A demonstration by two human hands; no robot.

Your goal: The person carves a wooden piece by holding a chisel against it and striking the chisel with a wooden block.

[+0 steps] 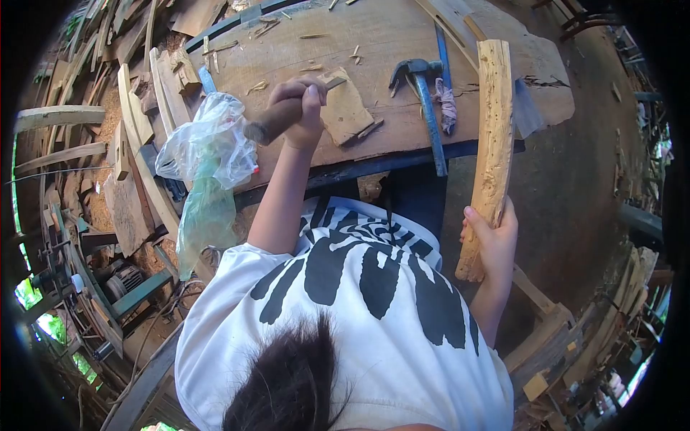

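Note:
My left hand point(302, 115) is closed round the dark wooden handle point(274, 121) of a chisel, whose short metal blade point(335, 82) points to the upper right over the workbench. Under the blade lies a flat, light piece of wood point(346, 109). On the right, my right hand point(494, 233) grips the lower part of a long, slightly curved wooden piece point(494, 136), held upright past the bench's edge. Several small dark marks run along its face. A claw hammer point(428, 108) with a worn blue handle rests on the bench between my hands.
The wooden workbench point(266, 61) carries wood chips and a blue bar with a cloth point(445, 108) tied round it. Plastic bags point(208, 154) hang at its left edge. Curved wood offcuts point(136, 136) and a motor point(123, 281) are at the left, with more timber at the lower right.

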